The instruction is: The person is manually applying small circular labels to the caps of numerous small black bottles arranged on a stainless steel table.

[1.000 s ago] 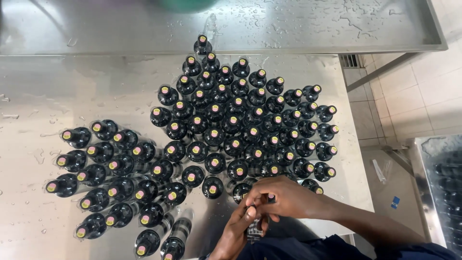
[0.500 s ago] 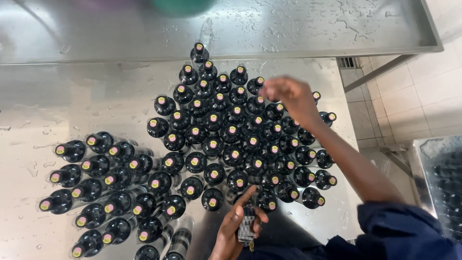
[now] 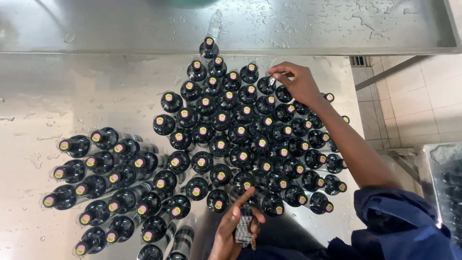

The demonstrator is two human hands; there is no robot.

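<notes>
the right hand (image 3: 299, 83) is stretched over the far right part of the bottle group, and its thumb and forefinger are pinched together on a small clear sleeve-like piece (image 3: 272, 80). this piece sits at the very fingertips, right above the capped top of one dark glass bottle with a yellow and pink cap (image 3: 266, 85) at the far edge of the group; whether it touches the cap, i cannot tell. the other fingers are curled loosely.

the left hand (image 3: 232, 226) is close to the near edge of the wet steel table (image 3: 86, 91). its fingers are wrapped around a small bundle of grey patterned sleeves (image 3: 244, 230), the thumb on the right side of the bundle and the forefinger pointing out toward the nearest bottles.

between the two hands stands the big cluster of same dark bottles (image 3: 221, 144), upright and packed cap to cap, filling the middle of the table. a second group of dark bottles (image 3: 106, 183) stands toward the near left corner. water drops lie on the steel around them. a blue sleeve (image 3: 404, 226) covers the right arm near the right edge of the table.
</notes>
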